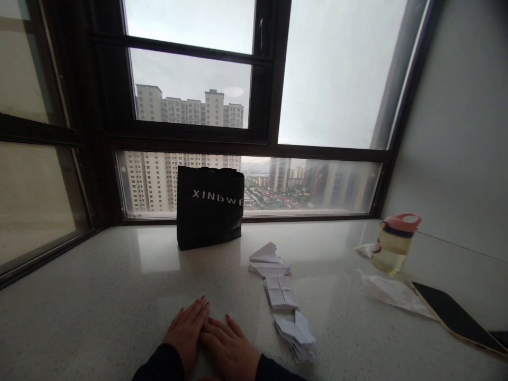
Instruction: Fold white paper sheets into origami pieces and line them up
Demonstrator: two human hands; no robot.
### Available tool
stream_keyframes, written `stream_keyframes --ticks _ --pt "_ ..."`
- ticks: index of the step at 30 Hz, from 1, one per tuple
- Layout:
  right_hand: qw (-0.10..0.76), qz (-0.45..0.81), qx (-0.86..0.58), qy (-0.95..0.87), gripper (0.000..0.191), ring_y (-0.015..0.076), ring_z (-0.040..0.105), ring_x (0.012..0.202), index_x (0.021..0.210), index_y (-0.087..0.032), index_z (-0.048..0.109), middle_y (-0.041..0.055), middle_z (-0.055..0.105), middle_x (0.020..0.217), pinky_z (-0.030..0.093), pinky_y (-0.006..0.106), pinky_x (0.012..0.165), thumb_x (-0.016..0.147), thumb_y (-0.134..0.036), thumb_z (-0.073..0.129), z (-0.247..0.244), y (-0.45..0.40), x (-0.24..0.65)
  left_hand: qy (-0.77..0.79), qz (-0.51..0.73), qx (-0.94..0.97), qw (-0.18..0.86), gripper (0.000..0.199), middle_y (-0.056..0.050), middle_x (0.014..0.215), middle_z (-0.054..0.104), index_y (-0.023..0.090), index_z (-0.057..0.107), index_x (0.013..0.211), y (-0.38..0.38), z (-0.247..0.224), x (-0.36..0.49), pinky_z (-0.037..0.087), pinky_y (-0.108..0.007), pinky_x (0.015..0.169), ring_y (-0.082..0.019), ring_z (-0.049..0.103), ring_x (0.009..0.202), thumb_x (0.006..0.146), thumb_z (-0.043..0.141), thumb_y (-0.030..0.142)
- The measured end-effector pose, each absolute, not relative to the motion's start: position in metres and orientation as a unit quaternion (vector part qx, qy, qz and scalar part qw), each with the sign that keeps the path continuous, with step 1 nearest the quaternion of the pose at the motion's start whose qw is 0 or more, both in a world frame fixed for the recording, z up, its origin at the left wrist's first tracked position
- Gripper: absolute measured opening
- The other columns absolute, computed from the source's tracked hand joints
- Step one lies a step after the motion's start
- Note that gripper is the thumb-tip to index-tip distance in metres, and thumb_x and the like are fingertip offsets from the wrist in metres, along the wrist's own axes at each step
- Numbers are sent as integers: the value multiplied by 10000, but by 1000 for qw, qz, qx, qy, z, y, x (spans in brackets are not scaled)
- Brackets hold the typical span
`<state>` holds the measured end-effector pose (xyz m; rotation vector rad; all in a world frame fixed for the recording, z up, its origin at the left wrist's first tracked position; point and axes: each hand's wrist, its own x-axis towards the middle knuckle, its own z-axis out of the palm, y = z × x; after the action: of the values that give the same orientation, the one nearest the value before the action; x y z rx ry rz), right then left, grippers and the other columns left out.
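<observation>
Both hands rest palm down on the pale speckled counter (99, 317), close together with fingertips touching or nearly so. My left hand (186, 330) has its fingers stretched forward, with nothing under it that I can see. Beside it, my right hand (226, 344) lies flat too, its fingers a little apart. To the right of my right hand runs a row of folded white papers: a stack with angled flaps (296, 333) nearest, a square folded stack (281, 292) behind it, then a pointed folded paper (268, 254) farthest away.
A black shopping bag (210, 209) stands upright against the window. At the right are a water bottle with a pink lid (392, 248), crumpled tissue (392, 293) and a dark-screened phone or tablet (456, 312). Dark window frames and a wall (456, 159) bound the counter.
</observation>
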<state>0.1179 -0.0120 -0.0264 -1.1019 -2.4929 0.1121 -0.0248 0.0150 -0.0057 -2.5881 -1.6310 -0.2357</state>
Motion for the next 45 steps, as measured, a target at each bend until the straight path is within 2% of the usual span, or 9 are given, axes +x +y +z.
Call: stream_keyframes --ticks 11,20,35,39,43,45 --pt "201 58 -391 -896 559 202 339 1160 1200 -245 314 22 418 1258 225 438 960 736 -550 379 -22 -13 119 -524 -85 -847 31 568 -53 1249 409 162 415 1183 16 -7 -26 257 -340 948 -163 354 1146 642 310 28" --pt "204 20 -390 -898 530 182 355 1150 1188 -238 324 19 440 1241 235 400 963 751 -532 375 -26 -12 119 -525 -93 -845 47 569 -42 1241 419 175 423 1177 16 -10 -26 256 -320 948 -147 367 1135 640 317 20" --pt "203 60 -394 -895 549 204 335 1160 1196 -252 313 27 406 1267 226 419 962 739 -549 378 -16 -20 118 -530 -57 -845 31 563 -52 1262 387 145 412 1184 13 -1 -23 266 -350 943 -169 351 1149 651 287 15" --pt "207 46 -412 -886 525 211 398 1109 1144 -244 395 32 470 1209 295 374 929 710 -536 444 8 -28 118 -533 -59 -843 35 558 -51 1255 397 155 418 1179 11 1 -22 261 -349 945 -161 355 1147 658 281 10" --pt "257 28 -499 -827 288 163 518 947 1004 -239 520 18 578 1033 383 276 833 766 -388 455 58 -14 144 -536 -62 -841 37 594 -53 1260 387 160 415 1180 11 1 -22 255 -355 945 -159 351 1150 629 276 -15" --pt "262 2 -577 -774 261 167 490 983 983 -228 532 25 563 1031 367 271 851 782 -366 438 80 8 171 -537 -59 -841 31 610 -55 1267 374 156 395 1193 12 3 -21 251 -357 945 -160 344 1154 616 285 -9"
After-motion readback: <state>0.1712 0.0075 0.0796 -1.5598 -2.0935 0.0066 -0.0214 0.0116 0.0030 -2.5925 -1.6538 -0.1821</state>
